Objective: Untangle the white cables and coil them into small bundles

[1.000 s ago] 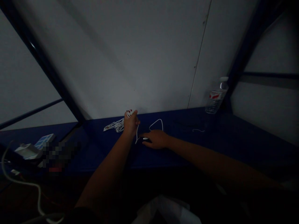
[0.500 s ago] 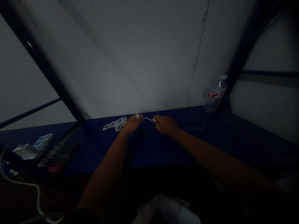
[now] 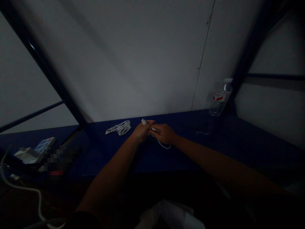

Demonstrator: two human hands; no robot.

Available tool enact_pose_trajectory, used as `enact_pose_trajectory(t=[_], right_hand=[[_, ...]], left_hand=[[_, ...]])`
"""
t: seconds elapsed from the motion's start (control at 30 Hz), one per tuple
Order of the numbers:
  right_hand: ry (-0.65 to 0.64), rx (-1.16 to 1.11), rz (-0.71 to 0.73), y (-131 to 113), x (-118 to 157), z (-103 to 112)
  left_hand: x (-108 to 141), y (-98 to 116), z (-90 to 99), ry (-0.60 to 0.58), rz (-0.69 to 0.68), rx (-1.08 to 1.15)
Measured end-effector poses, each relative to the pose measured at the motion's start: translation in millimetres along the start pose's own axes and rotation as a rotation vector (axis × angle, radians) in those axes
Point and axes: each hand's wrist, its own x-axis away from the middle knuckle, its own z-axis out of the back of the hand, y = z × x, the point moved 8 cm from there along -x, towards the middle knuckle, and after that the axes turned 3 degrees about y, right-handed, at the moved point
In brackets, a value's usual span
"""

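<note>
Both hands meet above the blue tabletop (image 3: 147,159), holding a thin white cable (image 3: 164,146). Small loops of it stick up over the fingers of my left hand (image 3: 142,129), which is closed around them. My right hand (image 3: 164,133) pinches a white part of the same cable, with its fingertips against the left hand. A slack curve of cable hangs below the right hand. On the table just left of the hands lies a coiled white cable (image 3: 122,127). Dim light hides the finer detail of what the fingers grip.
A clear plastic bottle (image 3: 219,98) with a red and white label stands at the back right. A short white string (image 3: 202,133) lies before it. At left sits a power strip (image 3: 44,144) with a white plug (image 3: 27,155). A pale wall (image 3: 143,63) rises behind.
My right hand has moved left and slightly down, and my left hand slightly right, so they now touch. The stretched piece of cable between them has become a slack loop beneath the right hand.
</note>
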Motion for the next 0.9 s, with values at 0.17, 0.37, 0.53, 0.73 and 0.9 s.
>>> enact_pose_trajectory(t=[0.17, 0.37, 0.53, 0.73, 0.9], right_hand=[[0.052, 0.011, -0.117, 20, 1, 19], [-0.396, 0.308, 0.118, 18, 12, -8], [-0.395, 0.418, 0.134, 16, 10, -10], [-0.136, 0.46, -0.012, 24, 1, 16], [0.028, 0.494, -0.088, 30, -1, 32]], left_hand=[[-1, 15, 15.8, 0.059, -0.016, 0.08], [3, 27, 23.7, 0.009, -0.016, -0.003], [15, 20, 19.1, -0.157, 0.138, -0.155], [24, 16, 8.2, -0.255, 0.178, -0.195], [25, 13, 5.9, -0.298, 0.178, -0.25]])
